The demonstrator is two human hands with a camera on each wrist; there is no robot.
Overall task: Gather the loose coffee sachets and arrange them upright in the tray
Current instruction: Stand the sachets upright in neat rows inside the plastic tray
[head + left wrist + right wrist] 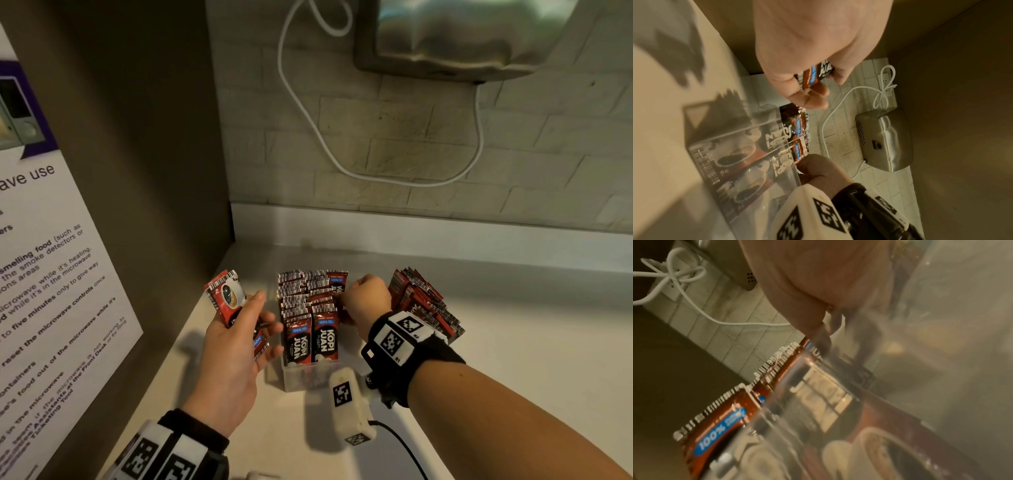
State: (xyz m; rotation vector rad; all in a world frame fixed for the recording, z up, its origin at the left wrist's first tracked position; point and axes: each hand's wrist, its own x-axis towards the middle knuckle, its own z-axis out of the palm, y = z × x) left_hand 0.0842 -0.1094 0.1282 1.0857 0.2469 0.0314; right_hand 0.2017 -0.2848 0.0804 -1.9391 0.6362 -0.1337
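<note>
A clear plastic tray [298, 378] stands on the white counter, packed with red and black coffee sachets [310, 308] standing upright in rows. My left hand [239, 342] hovers just left of the tray and grips a small bunch of sachets [226, 296], also seen in the left wrist view as sachets [817, 73] under my left hand [809, 48]. My right hand [364, 299] reaches down into the tray's right side, fingers curled and pinching sachets there. In the right wrist view my right hand [818, 288] dips behind the blurred tray wall [818, 386].
A loose heap of sachets [424, 305] lies right of the tray, behind my right wrist. A brown side wall with a printed notice [51, 274] closes the left. A brick back wall carries a metal appliance [462, 34] and a hanging white cable [308, 116].
</note>
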